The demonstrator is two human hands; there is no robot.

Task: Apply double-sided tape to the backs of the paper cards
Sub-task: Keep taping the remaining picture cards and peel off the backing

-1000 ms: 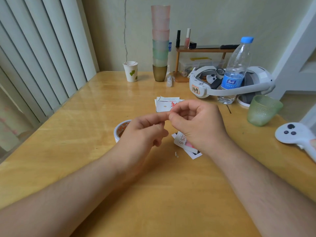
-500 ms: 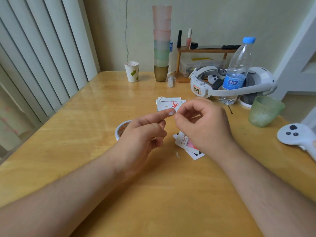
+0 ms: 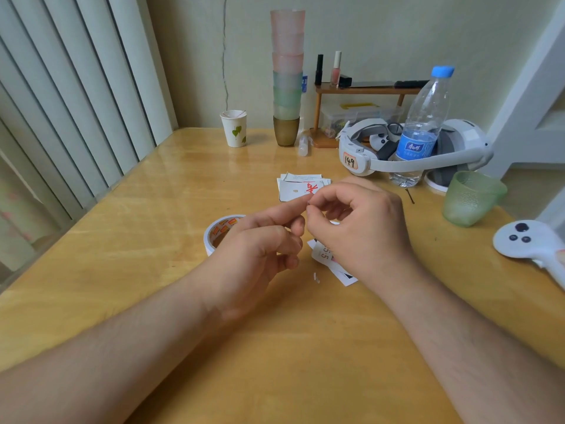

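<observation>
Paper cards [image 3: 301,188] lie in a far pile on the desk [image 3: 153,215], more under the right hand [image 3: 360,228]. Both hands meet fingertip to fingertip, probably pinching a tiny tape bit, too small to see. Left hand [image 3: 260,249] hides part of the tape roll [image 3: 218,232].

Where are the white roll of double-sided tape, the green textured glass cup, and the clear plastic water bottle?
white roll of double-sided tape [image 3: 214,232]: head view, exposed left rim.
green textured glass cup [image 3: 469,198]: head view, side wall.
clear plastic water bottle [image 3: 415,146]: head view, blue label.
</observation>
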